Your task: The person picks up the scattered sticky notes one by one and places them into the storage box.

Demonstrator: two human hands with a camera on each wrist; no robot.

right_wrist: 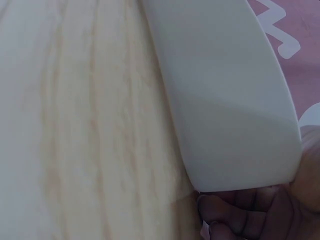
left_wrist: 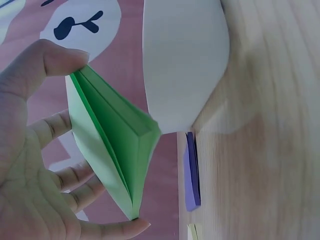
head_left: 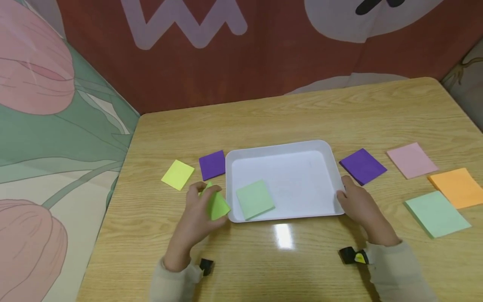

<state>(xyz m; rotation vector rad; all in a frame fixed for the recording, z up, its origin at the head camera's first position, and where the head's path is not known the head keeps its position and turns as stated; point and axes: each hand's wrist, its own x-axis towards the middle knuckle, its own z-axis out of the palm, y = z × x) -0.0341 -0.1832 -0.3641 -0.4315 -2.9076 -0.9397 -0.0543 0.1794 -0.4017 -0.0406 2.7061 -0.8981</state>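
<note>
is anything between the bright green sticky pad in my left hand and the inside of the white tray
Only the left wall of the white tray, beside the bright green sticky pad in your left hand. Just inside it lies a pale green sticky pad; nothing else visible is in the way.

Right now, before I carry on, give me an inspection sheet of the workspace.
Surface: wood-grain table, glare in front of the tray.
Job's things: mint pad in tray; lime pad held outside it; yellow pad and purple pad left of tray; second purple pad, pink pad, orange pad and second mint pad right.
Clutter: nothing seen.
Left grip: holds lime pad.
Right grip: holds tray's right side.
Cables: nothing seen.
Surroundings: red backdrop behind, tulip print left.
</note>
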